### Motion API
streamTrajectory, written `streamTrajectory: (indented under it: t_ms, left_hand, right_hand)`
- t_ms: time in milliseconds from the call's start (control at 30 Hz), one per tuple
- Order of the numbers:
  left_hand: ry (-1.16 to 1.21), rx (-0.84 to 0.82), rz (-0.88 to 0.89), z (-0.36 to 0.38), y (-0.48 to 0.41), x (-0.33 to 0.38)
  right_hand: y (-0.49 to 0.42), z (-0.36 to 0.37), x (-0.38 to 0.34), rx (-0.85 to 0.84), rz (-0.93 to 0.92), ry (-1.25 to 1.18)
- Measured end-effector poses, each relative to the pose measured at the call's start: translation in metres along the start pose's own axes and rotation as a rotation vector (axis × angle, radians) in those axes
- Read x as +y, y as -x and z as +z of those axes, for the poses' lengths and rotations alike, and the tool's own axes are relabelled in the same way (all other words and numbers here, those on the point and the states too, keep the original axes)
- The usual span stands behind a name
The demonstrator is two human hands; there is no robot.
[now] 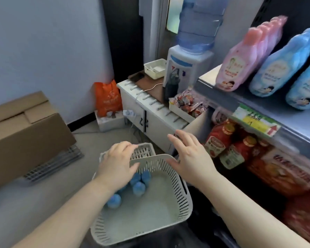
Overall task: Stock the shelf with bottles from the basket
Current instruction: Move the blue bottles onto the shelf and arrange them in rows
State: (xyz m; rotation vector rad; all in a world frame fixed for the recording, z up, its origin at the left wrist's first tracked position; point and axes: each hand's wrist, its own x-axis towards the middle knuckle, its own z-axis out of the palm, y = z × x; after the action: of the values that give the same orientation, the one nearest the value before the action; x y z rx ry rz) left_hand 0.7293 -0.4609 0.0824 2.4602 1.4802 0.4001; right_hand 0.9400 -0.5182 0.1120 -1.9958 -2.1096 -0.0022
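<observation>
While left hand [115, 161] and right hand [188, 154] hover open-fingered, blue-capped bottles [139, 187] at ten o'clock in the basket [184, 208] likely need gripping next.

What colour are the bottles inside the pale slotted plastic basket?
The bottles are blue, clearest in the head view.

1. Near me, in the middle, I have the basket [184, 208]; its bottles [139, 188] lie in its far left corner.
2. My left hand [115, 163] is over the basket's far left rim, my right hand [190, 156] over its far right rim.
3. On my right runs the shelf [268, 111], with tall bottles [240, 59] on top and sauce bottles [219, 140] on the level below.
4. Beyond the basket, left of the shelf, I see a cabinet [159, 117]; a water dispenser [186, 67], a small tray [155, 68] and a snack tray [182, 111] sit on it.
5. A bag [107, 99] stands left of the cabinet, and a cardboard box [25, 133] sits at the far left.
</observation>
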Motion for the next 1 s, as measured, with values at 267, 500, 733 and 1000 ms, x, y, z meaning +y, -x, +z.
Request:
streamTrajectory:
  t_ms: [267,500,733,1000]
  left_hand:
    - [-0.062,-0.378,-0.267,0.064,0.061,-0.087]
    - [-0.108,-0.597,-0.282,0.117,0.083,-0.115]
    - [-0.15,-0.736,-0.304,0.158,0.065,-0.119]
    - [-0.187,-0.862,-0.378,0.204,0.042,-0.131]
  right_hand:
    - [0.009,0.101,-0.029,-0.294,-0.021,-0.024]
    - [0.009,0.177,-0.034,-0.598,-0.019,-0.043]
    - [-0.01,0.248,-0.033,-0.77,0.03,-0.067]
    - [-0.018,0.305,-0.028,-0.848,0.073,-0.111]
